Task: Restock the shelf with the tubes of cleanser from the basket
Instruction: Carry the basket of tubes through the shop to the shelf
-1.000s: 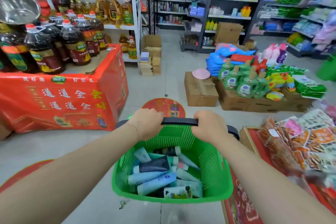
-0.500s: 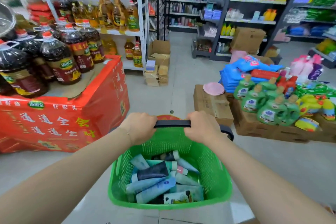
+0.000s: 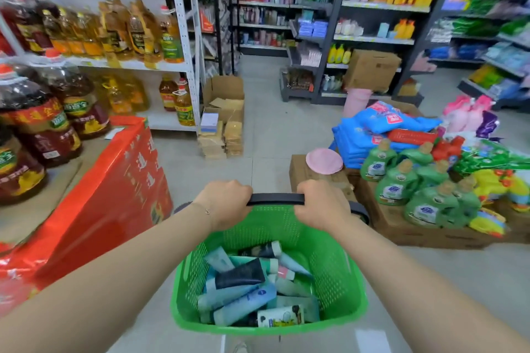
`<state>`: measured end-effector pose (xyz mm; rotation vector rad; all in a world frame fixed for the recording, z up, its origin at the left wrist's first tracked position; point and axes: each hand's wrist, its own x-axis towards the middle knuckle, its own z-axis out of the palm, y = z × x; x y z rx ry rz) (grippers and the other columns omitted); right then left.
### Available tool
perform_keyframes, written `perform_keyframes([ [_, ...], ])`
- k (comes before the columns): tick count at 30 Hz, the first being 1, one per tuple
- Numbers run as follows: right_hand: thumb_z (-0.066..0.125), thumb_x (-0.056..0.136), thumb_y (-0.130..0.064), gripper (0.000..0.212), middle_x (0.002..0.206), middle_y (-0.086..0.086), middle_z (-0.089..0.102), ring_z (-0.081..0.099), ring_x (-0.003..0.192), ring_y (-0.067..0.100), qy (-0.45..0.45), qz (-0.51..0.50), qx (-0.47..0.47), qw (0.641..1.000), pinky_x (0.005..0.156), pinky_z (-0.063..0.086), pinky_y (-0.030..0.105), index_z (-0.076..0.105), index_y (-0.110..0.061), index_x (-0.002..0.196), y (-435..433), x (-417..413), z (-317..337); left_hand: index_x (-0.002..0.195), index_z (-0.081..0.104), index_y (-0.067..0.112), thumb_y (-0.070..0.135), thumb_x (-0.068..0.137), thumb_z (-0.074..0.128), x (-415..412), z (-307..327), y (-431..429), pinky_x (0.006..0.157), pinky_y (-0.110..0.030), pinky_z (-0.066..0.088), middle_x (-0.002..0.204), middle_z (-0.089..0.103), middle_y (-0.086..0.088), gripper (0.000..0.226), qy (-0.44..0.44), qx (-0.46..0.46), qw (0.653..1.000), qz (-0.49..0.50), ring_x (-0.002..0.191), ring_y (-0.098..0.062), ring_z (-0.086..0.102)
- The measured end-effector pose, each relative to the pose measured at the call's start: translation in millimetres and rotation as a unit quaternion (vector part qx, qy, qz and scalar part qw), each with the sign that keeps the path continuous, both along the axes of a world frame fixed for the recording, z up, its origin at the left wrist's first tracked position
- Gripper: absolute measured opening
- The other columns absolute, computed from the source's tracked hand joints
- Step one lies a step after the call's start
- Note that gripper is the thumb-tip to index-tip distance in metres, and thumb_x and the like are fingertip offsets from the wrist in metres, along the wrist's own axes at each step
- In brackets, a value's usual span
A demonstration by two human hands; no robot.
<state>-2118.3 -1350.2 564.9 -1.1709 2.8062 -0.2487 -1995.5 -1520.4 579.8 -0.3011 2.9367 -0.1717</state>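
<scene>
A green plastic basket point(image 3: 341, 275) hangs in front of me, held by its black handle point(image 3: 275, 199). My left hand point(image 3: 226, 203) grips the handle's left part and my right hand point(image 3: 319, 205) grips its right part. Several tubes of cleanser point(image 3: 243, 304) lie piled in the basket, in light blue, teal, black and white. Far ahead down the aisle stand dark shelves point(image 3: 265, 0) filled with bottles and tubes.
A red display stand point(image 3: 114, 195) with big oil bottles point(image 3: 40, 123) is close on my left. Cardboard boxes point(image 3: 407, 226) carrying green detergent bottles point(image 3: 401, 180) and blue bags crowd the right. Stacked cartons point(image 3: 223, 120) sit by the white shelf. Grey floor point(image 3: 272, 129) runs between.
I have walked forward with the basket. The red stand and the detergent boxes have come nearer and slid outward, and the far shelves look larger. Both hands keep their grip.
</scene>
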Motion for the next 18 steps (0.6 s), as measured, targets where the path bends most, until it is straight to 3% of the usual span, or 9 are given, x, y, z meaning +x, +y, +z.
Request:
perform_keyframes([
  [6,0.056,0.074,-0.022,0.006,0.067,-0.001,0.050,0.051,0.065,0.029,0.002,-0.025,0.018,1.000,0.053,0.033,0.030,0.053,-0.017,0.074,-66,-103,-6,0.107,0.054,0.015,0.036,0.098,0.041,-113,-1,-72,0.078,-0.039,0.049,0.107,0.063,-0.011,0.027,-0.014,0.007,0.999,-0.032,0.096,-0.032,0.062],
  [12,0.056,0.074,-0.022,0.007,0.085,0.008,0.065,0.061,0.085,0.034,0.021,-0.026,0.016,0.999,0.058,0.034,0.031,0.055,-0.018,0.080,-114,-188,-5,0.106,0.054,0.016,0.037,0.095,0.042,-204,-5,-127,0.079,-0.043,0.052,0.106,0.064,-0.010,0.027,0.001,0.003,0.999,-0.049,0.096,-0.033,0.063],
  [18,0.055,0.074,-0.022,0.014,0.082,0.007,0.063,0.059,0.079,0.032,0.016,-0.019,0.012,1.000,0.058,0.035,0.030,0.061,-0.015,0.085,-164,-291,-18,0.103,0.054,0.016,0.038,0.096,0.041,-302,-17,-177,0.075,-0.041,0.054,0.100,0.065,-0.007,0.027,-0.003,-0.003,0.998,-0.056,0.090,-0.029,0.064],
])
